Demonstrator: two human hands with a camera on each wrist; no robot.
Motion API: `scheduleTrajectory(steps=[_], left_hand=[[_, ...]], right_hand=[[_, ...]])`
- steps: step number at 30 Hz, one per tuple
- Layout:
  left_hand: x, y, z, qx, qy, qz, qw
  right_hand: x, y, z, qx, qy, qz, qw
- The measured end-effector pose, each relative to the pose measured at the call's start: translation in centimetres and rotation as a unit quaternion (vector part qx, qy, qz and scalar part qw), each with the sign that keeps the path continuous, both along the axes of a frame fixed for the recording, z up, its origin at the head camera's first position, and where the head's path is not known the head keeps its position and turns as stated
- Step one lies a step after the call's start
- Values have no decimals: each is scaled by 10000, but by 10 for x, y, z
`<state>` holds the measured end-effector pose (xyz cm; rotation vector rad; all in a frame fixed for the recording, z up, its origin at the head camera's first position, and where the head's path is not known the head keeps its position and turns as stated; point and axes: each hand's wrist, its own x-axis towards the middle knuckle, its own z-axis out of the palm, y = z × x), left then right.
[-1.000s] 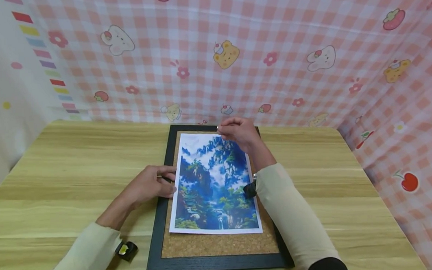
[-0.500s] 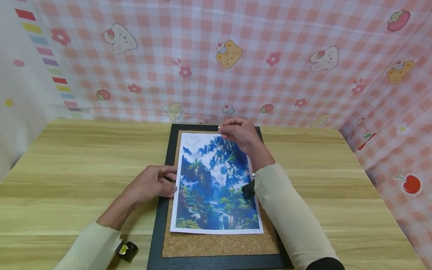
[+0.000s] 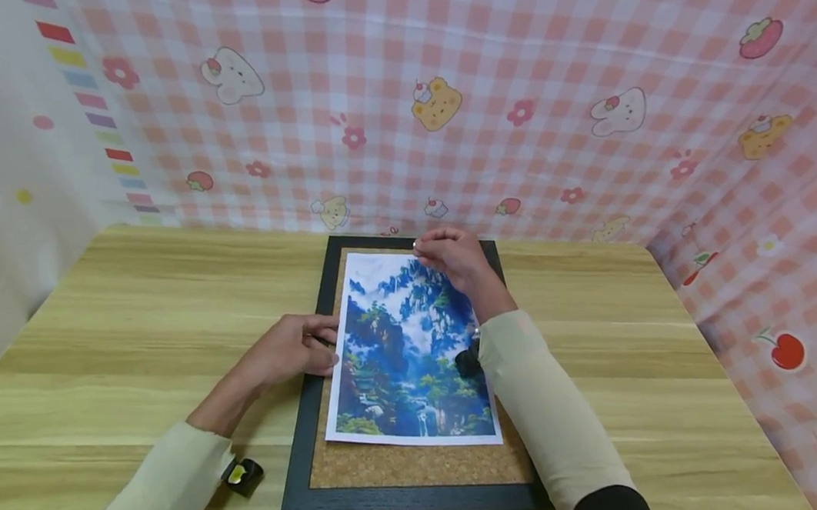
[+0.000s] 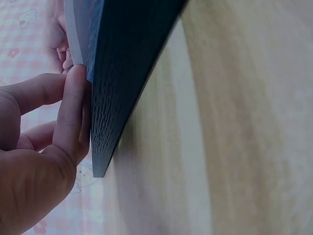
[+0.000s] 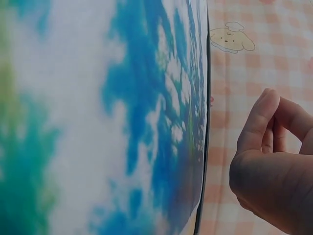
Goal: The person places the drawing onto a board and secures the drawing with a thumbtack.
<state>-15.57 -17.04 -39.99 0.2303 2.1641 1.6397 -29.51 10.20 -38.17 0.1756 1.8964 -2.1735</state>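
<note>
A printed landscape picture (image 3: 413, 347) with blue mountains and a white border lies on a black-framed cork board (image 3: 419, 466). At its left edge rests my left hand (image 3: 295, 347), thumb on the paper's margin and fingers spread over the frame's side. In the left wrist view the thumb tip (image 4: 76, 73) meets the paper's edge. My right hand (image 3: 456, 259) is over the top edge of the picture, thumb and forefinger pinching a small white pin (image 3: 416, 244). From the right wrist the fingertips (image 5: 268, 95) appear pressed together, hiding what is between them.
The board lies on a light wooden table (image 3: 141, 315). Its far end sits close to a pink checked cloth (image 3: 372, 95) hanging behind, and more cloth hangs at the right. Black wrist devices (image 3: 243, 476) are strapped at both cuffs.
The whole scene shifts slightly to the right in the head view. Both hands keep nearly the same places on the picture.
</note>
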Motion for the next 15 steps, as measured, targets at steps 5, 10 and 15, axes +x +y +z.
scheduleTrajectory(steps=[5, 10, 15], left_hand=[[0, 0, 0, -13, -20, 6, 10000], [0, 1, -1, -51, -28, 27, 10000], [0, 1, -1, -99, 20, 41, 9999]], right_hand=[[-1, 1, -2, -59, -32, -23, 10000], [-2, 0, -5, -89, -71, -48, 9999], [-3, -1, -6, -38, -85, -51, 9999]])
